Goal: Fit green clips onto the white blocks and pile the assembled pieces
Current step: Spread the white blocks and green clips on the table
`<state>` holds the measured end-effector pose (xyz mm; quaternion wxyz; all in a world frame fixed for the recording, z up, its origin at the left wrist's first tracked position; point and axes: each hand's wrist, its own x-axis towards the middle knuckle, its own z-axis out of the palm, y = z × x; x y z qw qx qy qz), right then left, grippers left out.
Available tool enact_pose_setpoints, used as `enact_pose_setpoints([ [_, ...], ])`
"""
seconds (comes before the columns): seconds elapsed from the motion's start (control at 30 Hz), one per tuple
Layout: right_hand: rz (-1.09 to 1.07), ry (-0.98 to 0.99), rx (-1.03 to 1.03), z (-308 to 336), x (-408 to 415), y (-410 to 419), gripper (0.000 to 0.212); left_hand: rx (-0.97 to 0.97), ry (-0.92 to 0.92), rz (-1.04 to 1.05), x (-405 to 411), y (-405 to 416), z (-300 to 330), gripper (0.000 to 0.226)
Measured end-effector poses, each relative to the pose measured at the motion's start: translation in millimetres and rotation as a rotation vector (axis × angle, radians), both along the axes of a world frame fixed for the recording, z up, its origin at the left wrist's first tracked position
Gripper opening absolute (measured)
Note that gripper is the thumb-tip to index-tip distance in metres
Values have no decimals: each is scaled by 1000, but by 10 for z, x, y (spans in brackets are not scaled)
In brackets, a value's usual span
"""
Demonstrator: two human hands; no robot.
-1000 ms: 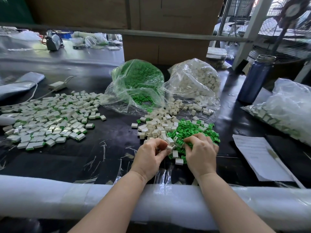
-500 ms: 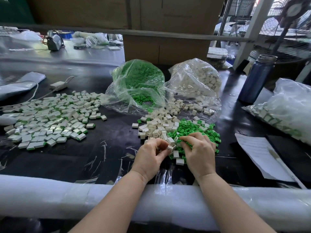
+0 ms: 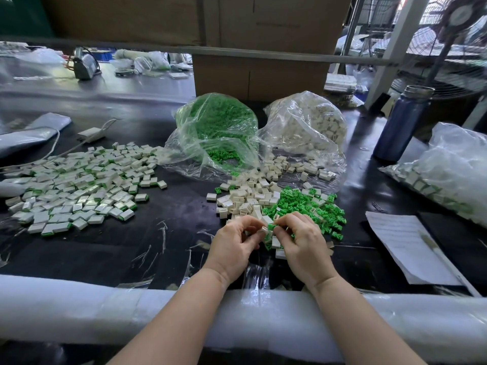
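Now white block pinched in left hand fingertips, green clip pinched by right hand, both held just above loose blocks and clips; parts look light, stiff, small: grip by edges; assembled pile well left on black table

1. A black worktable is spanning the foreground, with white foam padding running along its near edge
2. Large cardboard boxes are standing behind the table, a grey rail crossing in front of them
3. A standing fan is sitting at far right beside a white post
4. Daylight is coming in at upper right
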<state>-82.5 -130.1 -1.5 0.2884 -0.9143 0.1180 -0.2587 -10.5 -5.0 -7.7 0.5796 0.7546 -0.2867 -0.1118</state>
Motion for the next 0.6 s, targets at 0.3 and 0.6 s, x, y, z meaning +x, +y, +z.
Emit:
enact_pose_setpoints([
  [0.3, 9, 56, -42, -28, 5, -5, 6, 19, -48, 19, 14, 8, 3, 12],
  [0.6, 59, -44, 106, 5, -11, 24, 9, -87, 73, 1, 17, 6, 12, 9],
])
